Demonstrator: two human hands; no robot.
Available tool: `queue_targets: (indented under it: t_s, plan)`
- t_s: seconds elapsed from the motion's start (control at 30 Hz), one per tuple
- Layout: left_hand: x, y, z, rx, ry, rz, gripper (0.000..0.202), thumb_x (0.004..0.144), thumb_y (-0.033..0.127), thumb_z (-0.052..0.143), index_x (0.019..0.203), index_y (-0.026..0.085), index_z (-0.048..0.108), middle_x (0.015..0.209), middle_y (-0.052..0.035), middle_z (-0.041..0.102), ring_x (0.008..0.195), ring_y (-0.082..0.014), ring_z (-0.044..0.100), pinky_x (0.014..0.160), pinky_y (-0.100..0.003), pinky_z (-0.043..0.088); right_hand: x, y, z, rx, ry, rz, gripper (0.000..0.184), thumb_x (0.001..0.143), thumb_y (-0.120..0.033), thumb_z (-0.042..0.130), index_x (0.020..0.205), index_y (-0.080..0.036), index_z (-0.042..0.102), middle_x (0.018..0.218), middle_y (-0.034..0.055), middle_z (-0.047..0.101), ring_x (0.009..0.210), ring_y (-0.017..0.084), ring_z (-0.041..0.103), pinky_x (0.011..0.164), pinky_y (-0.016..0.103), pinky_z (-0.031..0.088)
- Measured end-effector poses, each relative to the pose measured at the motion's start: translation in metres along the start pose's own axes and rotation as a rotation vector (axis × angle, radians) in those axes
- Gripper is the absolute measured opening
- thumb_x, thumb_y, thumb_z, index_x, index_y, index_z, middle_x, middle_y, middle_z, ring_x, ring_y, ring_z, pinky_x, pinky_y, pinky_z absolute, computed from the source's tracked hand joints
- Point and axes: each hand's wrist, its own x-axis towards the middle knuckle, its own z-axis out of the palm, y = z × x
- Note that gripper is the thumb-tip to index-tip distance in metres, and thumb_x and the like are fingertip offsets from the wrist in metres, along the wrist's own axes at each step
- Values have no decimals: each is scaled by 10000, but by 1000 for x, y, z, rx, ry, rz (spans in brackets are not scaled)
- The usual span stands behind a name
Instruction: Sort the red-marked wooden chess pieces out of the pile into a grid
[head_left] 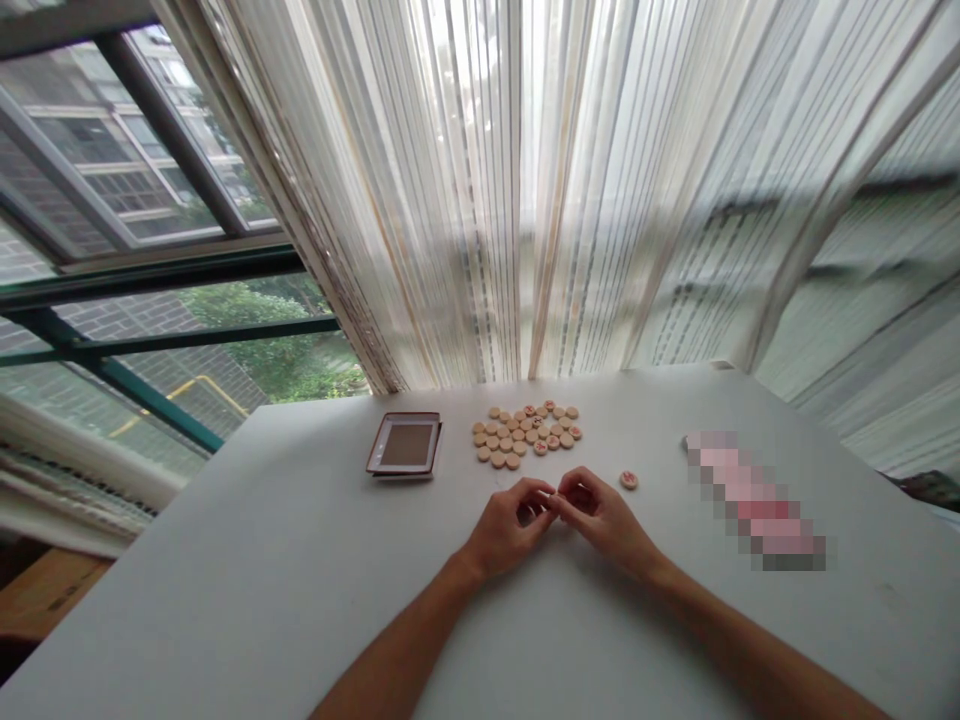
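My left hand (510,530) and my right hand (611,520) meet at the fingertips just above the white table, thumbs and index fingers pinched together. Whatever they hold between them, if anything, is too small and too covered to make out. Just beyond the hands lies a loose cluster of round wooden Chinese chess pieces (506,444). Most show a plain face; several carry red or dark characters, such as a marked piece (541,448) at the near side. One separate chess piece (628,480) with a red character lies face up to the right of my right hand.
A shallow square box (407,446) with a brown panel sits left of the pieces. A long pinkish object (757,505), blurred by pixelation, lies on the right of the white table (300,560). String curtains (480,250) and a window stand behind the far edge.
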Motion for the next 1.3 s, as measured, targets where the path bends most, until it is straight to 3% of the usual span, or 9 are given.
queue_targets:
  t_s: [0.4, 1.0, 1.3]
  plan:
    - [1, 0, 0, -59, 3, -16, 272, 887, 337, 641, 1104, 173, 633, 909, -71, 739, 796, -176, 684, 739, -285, 527, 0, -1, -1, 78, -31, 22, 275, 895, -469, 624, 905, -202, 557, 740, 0, 630, 693, 171, 633, 628, 287, 514]
    - [3, -6, -1, -192, 30, -58, 298, 884, 353, 653, 1108, 164, 603, 915, -74, 702, 820, -177, 670, 756, -279, 527, 0, 5, -1, 155, -85, -73, 227, 902, -347, 643, 1077, -221, 572, 987, 46, 645, 895, 181, 653, 852, 344, 556]
    - [5, -5, 1, -159, 53, -67, 248, 893, 361, 634, 1040, 168, 585, 855, -49, 694, 744, -156, 650, 691, -250, 509, -3, 0, 2, 33, -89, -71, 210, 925, -366, 613, 1050, -203, 570, 957, 47, 659, 866, 179, 658, 796, 313, 561]
